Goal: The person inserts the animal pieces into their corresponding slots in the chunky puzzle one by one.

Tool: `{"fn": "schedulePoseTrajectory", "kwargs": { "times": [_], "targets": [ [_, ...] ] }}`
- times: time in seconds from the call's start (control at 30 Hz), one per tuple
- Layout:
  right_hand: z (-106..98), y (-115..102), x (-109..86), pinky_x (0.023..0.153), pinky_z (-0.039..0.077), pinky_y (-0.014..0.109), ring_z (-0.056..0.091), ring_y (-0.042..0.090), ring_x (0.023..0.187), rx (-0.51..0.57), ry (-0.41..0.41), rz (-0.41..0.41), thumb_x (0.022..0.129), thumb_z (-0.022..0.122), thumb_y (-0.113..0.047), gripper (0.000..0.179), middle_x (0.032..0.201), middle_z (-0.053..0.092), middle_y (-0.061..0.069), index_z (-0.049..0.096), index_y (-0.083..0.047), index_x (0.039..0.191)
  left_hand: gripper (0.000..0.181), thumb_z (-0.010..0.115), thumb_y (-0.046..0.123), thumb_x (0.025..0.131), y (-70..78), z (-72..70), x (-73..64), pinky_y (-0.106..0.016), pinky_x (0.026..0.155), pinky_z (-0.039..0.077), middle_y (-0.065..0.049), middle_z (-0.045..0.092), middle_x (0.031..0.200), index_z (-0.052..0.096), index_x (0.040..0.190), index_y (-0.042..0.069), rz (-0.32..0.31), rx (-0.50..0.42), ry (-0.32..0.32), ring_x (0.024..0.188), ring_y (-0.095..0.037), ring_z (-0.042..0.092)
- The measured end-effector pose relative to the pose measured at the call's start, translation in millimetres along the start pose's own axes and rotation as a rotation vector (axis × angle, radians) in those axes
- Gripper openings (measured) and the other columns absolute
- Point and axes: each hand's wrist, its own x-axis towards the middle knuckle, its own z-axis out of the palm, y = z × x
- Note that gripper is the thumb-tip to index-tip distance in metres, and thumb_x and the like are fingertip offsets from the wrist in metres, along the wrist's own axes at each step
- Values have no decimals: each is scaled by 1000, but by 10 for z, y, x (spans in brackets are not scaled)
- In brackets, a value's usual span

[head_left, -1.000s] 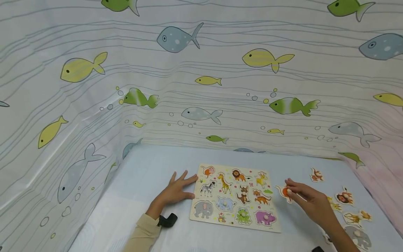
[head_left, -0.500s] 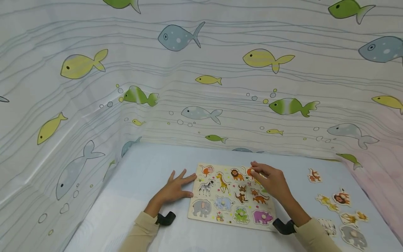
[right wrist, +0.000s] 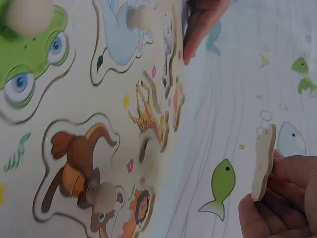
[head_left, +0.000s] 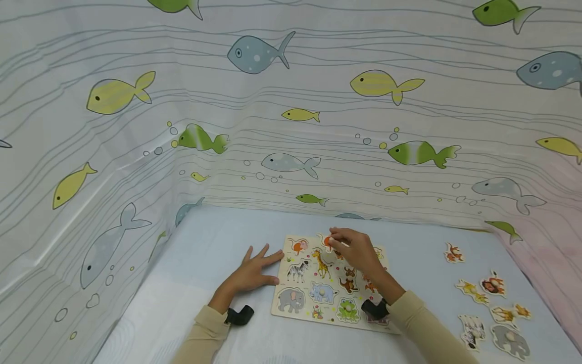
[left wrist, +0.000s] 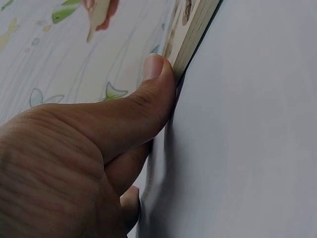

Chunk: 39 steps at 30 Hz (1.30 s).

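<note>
A flat wooden animal puzzle board lies on the table. My left hand rests at its left edge with fingers spread; in the left wrist view the thumb touches the board's side. Above the board's far edge, my right hand pinches an orange monkey puzzle piece. Seen edge-on in the right wrist view, this piece is held clear of the board. Frog and blue rhino pieces with knobs sit in the board. My right hand and forearm hide part of the board's right side.
Loose puzzle pieces lie to the right: tiger, lion, a yellow animal, giraffe, zebra and elephant. A fish-print curtain stands behind and left of the table.
My right hand has carried the monkey piece leftward from beside the board to above its far edge, near the printed monkey. The left hand stays at the board's left edge.
</note>
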Motion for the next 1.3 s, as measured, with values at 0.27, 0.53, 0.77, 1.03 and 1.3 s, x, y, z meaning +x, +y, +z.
{"fn": "schedulePoseTrajectory", "kwargs": {
  "times": [0.27,0.53,0.77,1.03,1.3],
  "targets": [
    [284,-82,138,91,61,34,68,30,117,27,-58,56,93,70,-15,16,128,69,13,75,-5,104,77,77,42,83,-40,16,-12,-61,123,-14,6,43,157,46,151,23,11,14,-2,156,-34,15],
    [514,-86,239,84,62,35,71,28,106,67,-87,91,93,70,-16,18,129,69,12,76,-5,107,77,77,40,83,-21,0,-16,-62,122,-13,4,43,157,46,151,22,11,19,-10,155,-35,16],
    [705,-74,302,81,62,34,72,26,104,105,-112,128,92,71,-17,17,128,70,10,77,-7,104,77,76,41,84,0,-17,-20,-62,122,-13,4,41,158,44,152,22,11,17,-28,155,-36,15],
    [870,-15,312,69,60,22,72,25,104,146,-128,169,94,71,-17,12,127,70,11,78,-9,98,77,75,43,86,-3,-29,-3,-63,122,-13,3,41,158,43,152,22,25,38,-22,155,-36,15],
    [949,40,280,84,62,36,71,28,108,120,-84,139,92,72,-15,13,123,72,11,77,-6,100,77,76,41,84,3,-31,-2,-62,123,-12,3,42,158,44,152,22,22,25,-18,155,-36,16]
  ]
}}
